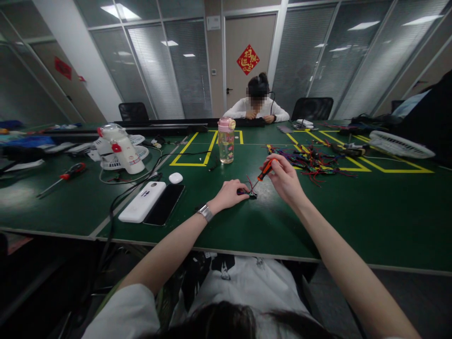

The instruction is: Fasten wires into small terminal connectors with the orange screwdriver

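Office meeting room, glass partition walls (169, 70) with blinds, long green table (353, 212), office chairs (133, 112)

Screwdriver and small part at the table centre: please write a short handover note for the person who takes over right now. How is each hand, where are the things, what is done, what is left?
Left hand: fingers pinch a small black part with red wires, pressed on the green table.
Right hand: holds a small orange screwdriver, tip down at the part.
Nearby: a pile of coloured wires behind the right hand; bottle beyond; power bank and phone to the left.
Done: part is held, tip is at it.
Left: whether the screw is tight cannot be seen; check it.
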A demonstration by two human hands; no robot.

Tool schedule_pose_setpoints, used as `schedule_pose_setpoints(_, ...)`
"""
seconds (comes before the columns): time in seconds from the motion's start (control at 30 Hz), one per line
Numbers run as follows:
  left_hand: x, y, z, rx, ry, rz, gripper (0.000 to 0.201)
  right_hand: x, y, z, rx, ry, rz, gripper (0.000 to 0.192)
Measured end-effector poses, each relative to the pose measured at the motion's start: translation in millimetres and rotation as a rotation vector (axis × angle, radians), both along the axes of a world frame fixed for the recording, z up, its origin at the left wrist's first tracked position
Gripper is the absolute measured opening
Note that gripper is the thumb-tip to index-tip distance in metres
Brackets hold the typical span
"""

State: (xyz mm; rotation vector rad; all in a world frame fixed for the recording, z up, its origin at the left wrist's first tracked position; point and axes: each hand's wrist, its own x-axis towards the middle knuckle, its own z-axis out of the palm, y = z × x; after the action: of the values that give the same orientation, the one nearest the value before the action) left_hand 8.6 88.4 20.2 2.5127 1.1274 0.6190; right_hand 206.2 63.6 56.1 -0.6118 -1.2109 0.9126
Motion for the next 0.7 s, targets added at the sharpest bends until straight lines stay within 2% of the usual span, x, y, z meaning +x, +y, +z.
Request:
schedule_pose_setpoints(0.5, -0.2, 0.5, -1.5, 0.013, 0.01, 0.006, 0.016, -0.3, 1.1, -1.0, -0.018, 0.05, 0.058, 0.027)
schedule_pose_setpoints(0.7, 0.3, -0.6, 0.1, 0.0, 0.012, 0.015, 0.016, 2.0, 2.7, -2.9, -0.028, 0.073, 0.013, 0.025)
